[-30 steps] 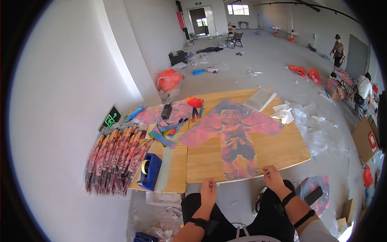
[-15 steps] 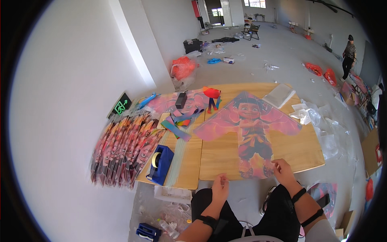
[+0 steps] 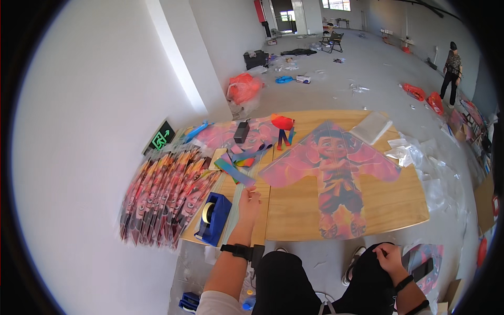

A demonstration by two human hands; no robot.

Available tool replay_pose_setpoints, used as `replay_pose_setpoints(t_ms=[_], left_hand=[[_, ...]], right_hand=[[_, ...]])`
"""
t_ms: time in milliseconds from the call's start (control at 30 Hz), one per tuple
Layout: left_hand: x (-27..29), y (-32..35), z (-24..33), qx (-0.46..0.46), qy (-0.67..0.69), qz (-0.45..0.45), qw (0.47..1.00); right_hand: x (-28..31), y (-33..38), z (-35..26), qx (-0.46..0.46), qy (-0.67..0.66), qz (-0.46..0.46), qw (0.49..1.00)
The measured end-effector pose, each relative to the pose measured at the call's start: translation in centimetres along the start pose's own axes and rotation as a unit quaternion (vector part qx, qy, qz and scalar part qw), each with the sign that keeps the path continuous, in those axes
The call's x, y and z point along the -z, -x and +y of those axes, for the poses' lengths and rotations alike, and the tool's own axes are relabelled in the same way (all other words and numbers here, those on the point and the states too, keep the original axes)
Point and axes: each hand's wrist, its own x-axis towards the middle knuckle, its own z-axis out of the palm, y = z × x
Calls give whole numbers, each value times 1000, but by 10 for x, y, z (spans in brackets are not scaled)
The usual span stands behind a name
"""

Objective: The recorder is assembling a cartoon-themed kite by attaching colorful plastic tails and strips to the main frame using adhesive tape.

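Stack of packaged kites lies fanned at the table's left edge | blue tape dispenser just beside it | left hand reaches over the wooden table, fingers loosely curled, empty, near a coloured strip | pink character kite lies flat, centre | right hand rests on the knee, holding nothing.

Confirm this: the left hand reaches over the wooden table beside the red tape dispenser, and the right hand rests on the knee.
Not quite: the head view shows the tape dispenser is blue. The left hand does reach over the wooden table beside it, the right hand resting on the knee.
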Motion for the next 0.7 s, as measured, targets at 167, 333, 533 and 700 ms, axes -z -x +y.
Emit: replay_pose_setpoints(t_ms=[167, 333, 533, 700], left_hand=[[-5, -59, -24, -69, -208, 0, 976], [-54, -118, -14, -216, -356, -101, 904], [-63, -239, -46, -177, -394, -68, 899], [-130, -270, -57, 37, -117, 1, 992]], right_hand=[[11, -1, 8, -18, 10, 10, 1000], [21, 2, 5, -69, -14, 8, 998], [25, 2, 16, -39, -29, 7, 999], [45, 17, 23, -112, -20, 23, 993]])
